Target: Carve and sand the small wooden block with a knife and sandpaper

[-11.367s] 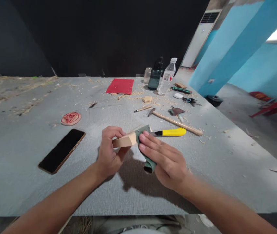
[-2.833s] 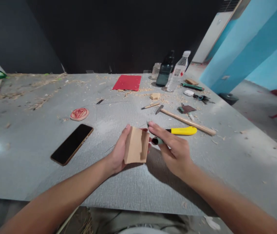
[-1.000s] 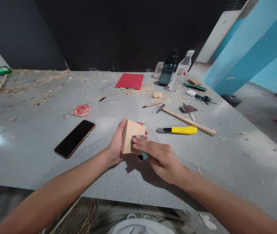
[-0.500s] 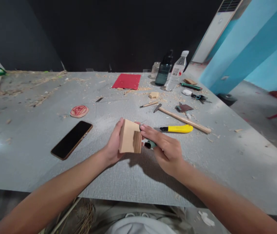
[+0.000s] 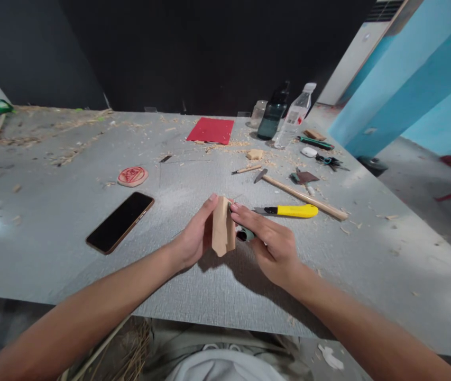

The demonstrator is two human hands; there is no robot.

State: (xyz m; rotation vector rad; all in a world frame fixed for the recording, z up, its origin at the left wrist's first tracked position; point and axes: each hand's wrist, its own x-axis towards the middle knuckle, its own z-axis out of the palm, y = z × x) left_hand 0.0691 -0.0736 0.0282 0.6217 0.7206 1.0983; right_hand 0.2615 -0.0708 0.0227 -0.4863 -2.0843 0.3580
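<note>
My left hand (image 5: 194,238) grips a pale wooden block (image 5: 222,226) and holds it edge-on just above the grey table (image 5: 70,248). My right hand (image 5: 273,246) presses a rolled piece of green sandpaper (image 5: 245,234) against the block's right face. Its fingers lie flat over the roll. A yellow utility knife (image 5: 292,211) lies just beyond my right hand.
A black phone (image 5: 120,222) lies to the left, with a round red-carved disc (image 5: 132,175) past it. A hammer (image 5: 300,193), a small carving tool (image 5: 246,170), a wood scrap (image 5: 255,154), a red sheet (image 5: 211,130) and two bottles (image 5: 284,114) sit farther back among shavings.
My left hand has turned the block from its broad face showing to edge-on. My right hand has stayed at the block's right side with the sandpaper.
</note>
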